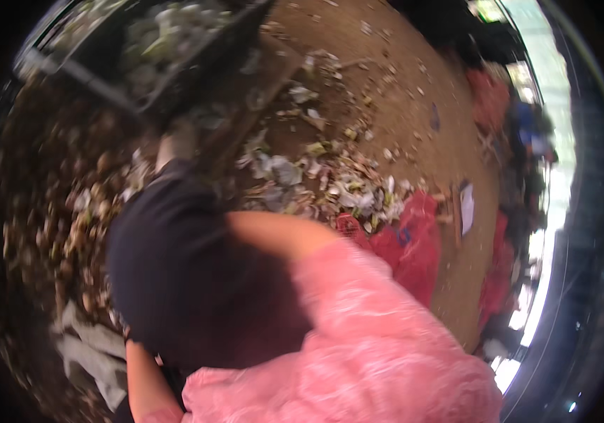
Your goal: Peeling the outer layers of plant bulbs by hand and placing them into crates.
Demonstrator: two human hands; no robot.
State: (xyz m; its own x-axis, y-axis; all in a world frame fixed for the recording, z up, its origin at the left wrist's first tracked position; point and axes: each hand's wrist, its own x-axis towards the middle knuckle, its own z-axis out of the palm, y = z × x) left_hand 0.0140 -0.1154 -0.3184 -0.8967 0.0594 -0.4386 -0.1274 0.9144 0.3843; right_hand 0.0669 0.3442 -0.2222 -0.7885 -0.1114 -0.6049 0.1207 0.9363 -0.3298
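Neither of my hands is in view. My right forearm (pixel 275 232) runs from a pink sleeve (pixel 355 296) and ends from sight at my dark-trousered leg (pixel 170 264). At the lower left my left forearm (pixel 146 378) goes up behind the same leg, so what either hand holds is hidden. Beyond my foot stands a dark plastic crate (pixel 106 87) with pale, whitish-green produce (pixel 185 26) in it, blurred. To the left spreads a heap of brown bulbs (pixel 64 227), which look like onions.
Pale peelings (pixel 355 190) litter the brown floor (pixel 413 100). A red mesh sack (pixel 413 248) lies to my right, near a small wooden stool (pixel 455 211). Greyish cloth (pixel 90 349) rests by the heap. More red sacks (pixel 489 100) are along the right side.
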